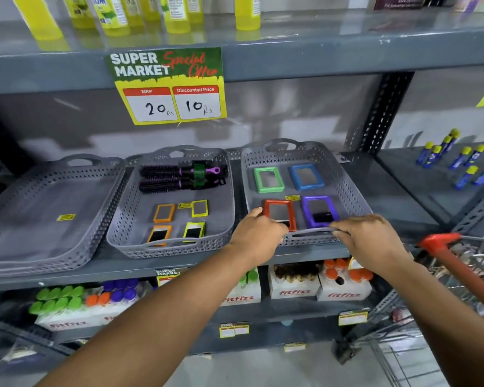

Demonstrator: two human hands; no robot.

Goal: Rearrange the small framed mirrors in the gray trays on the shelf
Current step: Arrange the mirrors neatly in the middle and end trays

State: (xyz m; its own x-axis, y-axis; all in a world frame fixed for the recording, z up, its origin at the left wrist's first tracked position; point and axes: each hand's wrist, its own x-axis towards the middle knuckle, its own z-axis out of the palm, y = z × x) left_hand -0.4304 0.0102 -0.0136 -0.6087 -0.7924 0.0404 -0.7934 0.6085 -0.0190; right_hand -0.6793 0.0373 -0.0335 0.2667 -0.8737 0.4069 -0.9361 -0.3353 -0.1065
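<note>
Hands: left hand [259, 229] pinching the red mirror [280, 213]'s near-left corner, likely straightening it; right hand [370, 239] gripping the right tray [347, 174]'s front handle, probably steadying it.
Mirrors, right of centre: lying flat — four; red, purple mirror [319, 210], green mirror [268, 179], blue mirror [306, 176].
Middle tray [224, 196]: holding four smaller mirrors, two brushes [179, 176].
Trays: sitting on the shelf [397, 196] — three.

Shelf-edge sign [166, 85] — "SUPER MARKET Special Offer", MRP 20 Rs, disc. 10 Rs; boxes [294, 289] — "fitfizz".

Both arms outstretched, left hand [259, 230] and right hand [370, 236] palm-down, fingers curled.
</note>
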